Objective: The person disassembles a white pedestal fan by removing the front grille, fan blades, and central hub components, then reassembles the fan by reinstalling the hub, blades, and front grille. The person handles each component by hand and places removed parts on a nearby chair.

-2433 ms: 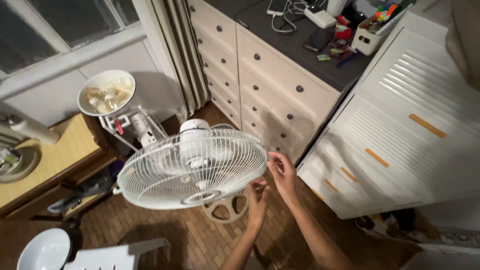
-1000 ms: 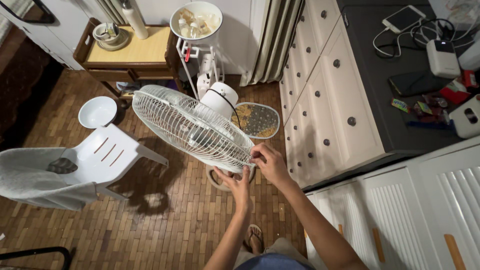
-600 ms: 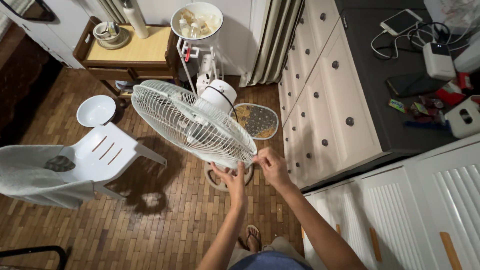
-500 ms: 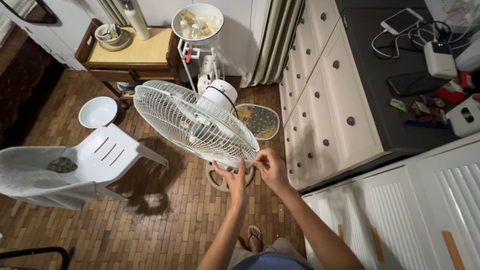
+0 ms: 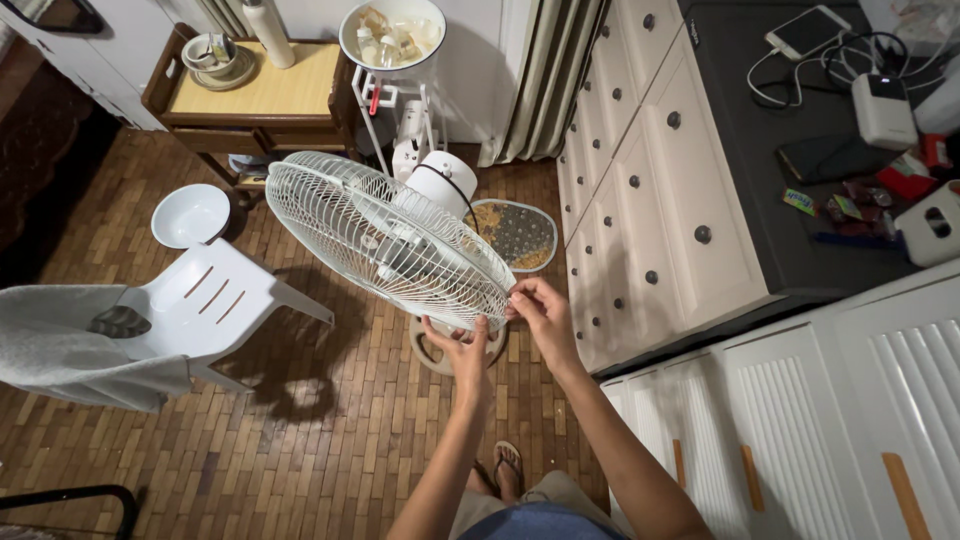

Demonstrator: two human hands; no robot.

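A white pedestal fan (image 5: 385,240) stands on the wooden floor in front of me, its round wire guard tilted up toward me. My left hand (image 5: 462,348) touches the lower rim of the guard with its fingers spread. My right hand (image 5: 535,305) pinches the guard's rim at its lower right edge. The fan's round base (image 5: 432,350) shows partly under my left hand. Its white motor housing (image 5: 442,182) sits behind the guard.
A white plastic chair (image 5: 205,305) draped with grey cloth and a white bowl (image 5: 190,215) stand left. A wooden side table (image 5: 262,90) and a basin on a stand (image 5: 392,35) are behind. A white dresser (image 5: 660,190) and louvred cabinet (image 5: 840,420) close the right side.
The view turned from the fan's front to looking down over it. Both hands stayed at the guard's lower right rim and shifted slightly along it.
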